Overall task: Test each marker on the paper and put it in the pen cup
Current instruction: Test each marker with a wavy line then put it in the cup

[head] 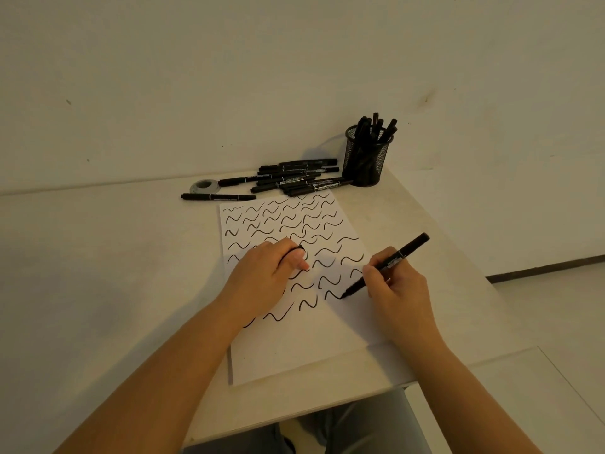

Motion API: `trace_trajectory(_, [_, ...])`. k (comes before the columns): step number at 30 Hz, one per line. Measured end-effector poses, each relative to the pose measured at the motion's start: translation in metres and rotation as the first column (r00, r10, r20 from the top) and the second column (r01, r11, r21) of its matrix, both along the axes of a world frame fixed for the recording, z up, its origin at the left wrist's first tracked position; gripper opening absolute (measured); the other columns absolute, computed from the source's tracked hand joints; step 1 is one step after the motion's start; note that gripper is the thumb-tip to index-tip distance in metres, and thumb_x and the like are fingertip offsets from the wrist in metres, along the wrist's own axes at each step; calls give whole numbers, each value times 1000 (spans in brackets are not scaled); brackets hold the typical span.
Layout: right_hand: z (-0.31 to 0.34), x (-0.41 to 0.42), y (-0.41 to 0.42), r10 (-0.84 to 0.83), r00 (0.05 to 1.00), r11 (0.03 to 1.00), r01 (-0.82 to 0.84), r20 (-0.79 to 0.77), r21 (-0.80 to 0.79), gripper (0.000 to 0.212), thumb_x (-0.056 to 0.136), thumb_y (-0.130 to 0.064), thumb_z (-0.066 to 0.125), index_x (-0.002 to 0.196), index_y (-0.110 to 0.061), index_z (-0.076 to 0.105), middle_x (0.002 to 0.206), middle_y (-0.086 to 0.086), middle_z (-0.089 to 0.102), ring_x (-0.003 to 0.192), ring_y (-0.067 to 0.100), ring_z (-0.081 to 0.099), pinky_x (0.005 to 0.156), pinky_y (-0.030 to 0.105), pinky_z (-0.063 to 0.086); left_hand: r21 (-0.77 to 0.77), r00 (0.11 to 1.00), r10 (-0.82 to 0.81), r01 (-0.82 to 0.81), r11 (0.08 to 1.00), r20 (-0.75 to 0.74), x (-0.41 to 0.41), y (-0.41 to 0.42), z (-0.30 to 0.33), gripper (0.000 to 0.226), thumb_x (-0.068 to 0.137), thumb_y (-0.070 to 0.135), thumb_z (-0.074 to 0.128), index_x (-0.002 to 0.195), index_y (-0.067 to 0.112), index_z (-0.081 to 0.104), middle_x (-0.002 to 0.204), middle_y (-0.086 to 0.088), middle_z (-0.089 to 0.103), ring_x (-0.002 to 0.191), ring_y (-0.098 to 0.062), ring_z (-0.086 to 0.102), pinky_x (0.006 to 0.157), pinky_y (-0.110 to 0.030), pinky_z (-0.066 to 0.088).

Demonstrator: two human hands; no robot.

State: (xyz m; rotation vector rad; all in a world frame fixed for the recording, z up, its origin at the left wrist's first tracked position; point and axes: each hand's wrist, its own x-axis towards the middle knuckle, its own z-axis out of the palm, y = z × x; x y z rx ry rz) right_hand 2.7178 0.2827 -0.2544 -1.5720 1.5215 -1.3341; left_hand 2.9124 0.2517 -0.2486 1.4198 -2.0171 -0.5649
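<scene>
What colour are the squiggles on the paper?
Black wavy squiggles, in rows on the white paper, seen clearly in the head view.

Left hand (pixel 262 276) curled (knuckles up), right hand (pixel 394 286) pinching

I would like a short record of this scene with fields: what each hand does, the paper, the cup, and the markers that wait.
right hand: right hand grips a marker, tip on the paper, drawing a wavy line
left hand: left hand rests on the paper, fingers curled round a small black part, probably the cap
paper: rows of black wavy test lines, lower part blank
cup: black mesh cup behind the paper, several markers standing in it
waiting: pile of markers left of the cup
other: tape roll beside the pile
</scene>
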Motion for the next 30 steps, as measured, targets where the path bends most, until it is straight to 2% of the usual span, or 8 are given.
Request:
trace_trajectory(4, [6, 1, -2, 43, 998, 996, -38, 53, -84, 21, 85, -12, 59, 75, -30, 57, 70, -15, 64, 63, 3, 59, 55, 16, 43, -2, 1000, -2, 2, 1000, 12, 2, 1, 0, 23, 94, 36, 37, 87, 27, 57, 81, 16, 67, 68, 3, 55, 60, -13, 36])
trace_trajectory(7, [15, -2, -10, 48, 977, 995, -27, 206, -99, 19, 85, -7, 59, 79, -25, 60, 62, -13, 64, 58, 1, 58, 56, 15, 44, -16, 999, 10, -11, 1000, -36, 4, 2, 1, 22, 91, 45, 37, 83, 32, 54, 61, 12, 60, 58, -2, 56, 54, -14, 41])
trace_trajectory(11, [30, 1, -27, 41, 925, 998, -20, 377, -61, 15, 89, -12, 54, 79, -19, 62, 56, -8, 61, 54, 2, 54, 51, 14, 43, -76, 999, 24, -26, 997, -25, 4, 1, 1, 42, 85, 54, 26, 92, 23, 52, 47, 9, 41, 48, -4, 44, 48, -18, 34])
trace_trajectory(14, [41, 10, -45, 52, 882, 998, -56, 469, -7, 23, 94, -19, 47, 77, -19, 63, 54, -5, 60, 53, 7, 52, 50, 19, 43, -75, 999, 35, -36, 997, -6, 3, 1, 0, 36, 90, 47, 27, 98, 21, 51, 53, 12, 42, 50, -4, 43, 48, -17, 29])
trace_trajectory(18, [41, 19, -60, 57, 798, 994, -100, 600, 39, 24, 93, -17, 47, 73, -16, 60, 50, -2, 56, 48, 12, 48, 49, 24, 40, -63, 1000, 29, -30, 998, -9, 6, 0, 1, 25, 93, 36, 37, 104, 22, 54, 74, 18, 50, 71, -2, 49, 62, -17, 37])
trace_trajectory(20, [32, 21, -59, 71, 770, 990, -134, 635, 53, 22, 93, -15, 47, 74, -16, 58, 49, -2, 56, 48, 13, 48, 49, 24, 40, -74, 1000, 23, -22, 997, 5, 7, -1, 0, 22, 93, 35, 40, 104, 23, 55, 78, 22, 49, 76, 2, 48, 65, -12, 34])
trace_trajectory(26, [24, 19, -56, 123, 779, 984, -178, 615, 28, 24, 92, -15, 47, 71, -21, 56, 50, 2, 58, 46, 13, 48, 45, 19, 41, -70, 1000, 5, -4, 998, 19, 6, -1, 0, 25, 92, 39, 38, 104, 27, 56, 80, 19, 51, 80, 1, 47, 65, -13, 35])
trace_trajectory(30, [25, 21, -55, 131, 796, 982, -185, 591, 31, 35, 92, -13, 46, 63, -28, 57, 49, 1, 57, 45, 12, 47, 45, 19, 40, -70, 1000, 7, -6, 998, 11, 5, 0, 1, 24, 92, 39, 39, 102, 27, 57, 77, 19, 50, 78, 3, 47, 63, -10, 34])
